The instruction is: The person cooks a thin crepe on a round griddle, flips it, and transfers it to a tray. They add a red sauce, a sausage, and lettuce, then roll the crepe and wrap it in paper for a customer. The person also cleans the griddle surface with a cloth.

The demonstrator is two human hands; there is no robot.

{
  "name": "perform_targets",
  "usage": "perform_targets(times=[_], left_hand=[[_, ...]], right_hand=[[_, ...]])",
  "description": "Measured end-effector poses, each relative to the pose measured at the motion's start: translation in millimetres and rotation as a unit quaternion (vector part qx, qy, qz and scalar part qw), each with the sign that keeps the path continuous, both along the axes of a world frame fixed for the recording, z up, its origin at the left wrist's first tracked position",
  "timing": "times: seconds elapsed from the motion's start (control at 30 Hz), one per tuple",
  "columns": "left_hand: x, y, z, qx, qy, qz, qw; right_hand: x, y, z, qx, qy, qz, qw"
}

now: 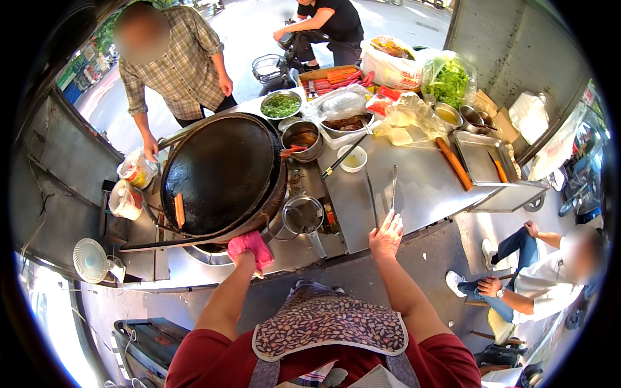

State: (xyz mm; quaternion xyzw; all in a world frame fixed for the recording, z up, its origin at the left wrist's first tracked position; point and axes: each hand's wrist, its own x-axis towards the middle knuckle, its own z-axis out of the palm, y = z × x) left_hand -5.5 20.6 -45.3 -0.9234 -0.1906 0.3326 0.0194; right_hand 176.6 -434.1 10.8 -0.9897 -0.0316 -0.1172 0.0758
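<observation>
My left hand [247, 264] grips a folded pink cloth [252, 248] against the near rim of a large round black griddle [223, 169]. Two orange sausages [179, 211] lie side by side at the griddle's left. On the steel counter [417, 169], my right hand [386, 236] is at the near end of a pair of long metal tongs [394, 186], fingers spread; whether it grips them I cannot tell. Between my hands sits a round metal strainer or pot [303, 213] with a handle. A white bowl of pale liquid [352, 159] stands beyond the tongs.
A bowl of chopped greens [280, 105], a sauce pot [302, 140], a meat bowl [347, 123] and bagged lettuce [446, 82] line the back. At right lie a wooden rolling pin [454, 164] and a metal tray [478, 150]. A person [170, 72] stands behind the griddle; another [543, 276] sits right.
</observation>
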Motion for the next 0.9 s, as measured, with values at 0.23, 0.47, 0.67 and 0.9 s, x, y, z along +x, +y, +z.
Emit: perform_targets(times=[0.23, 0.47, 0.67, 0.9], left_hand=[[1, 1, 0, 0.009, 0.012, -0.043, 0.999], [-7, 30, -26, -0.018, 0.001, 0.002, 1.000], [3, 16, -13, 0.006, 0.028, -0.015, 0.999], [-1, 5, 11, 0.022, 0.000, -0.043, 0.999]], right_hand=[[-1, -4, -3, -0.007, 0.010, -0.007, 1.000], [-2, 1, 2, 0.032, 0.014, -0.007, 0.999], [-4, -3, 0, 0.033, 0.046, -0.020, 0.998], [-5, 0, 6, 0.024, 0.040, -0.017, 0.999]])
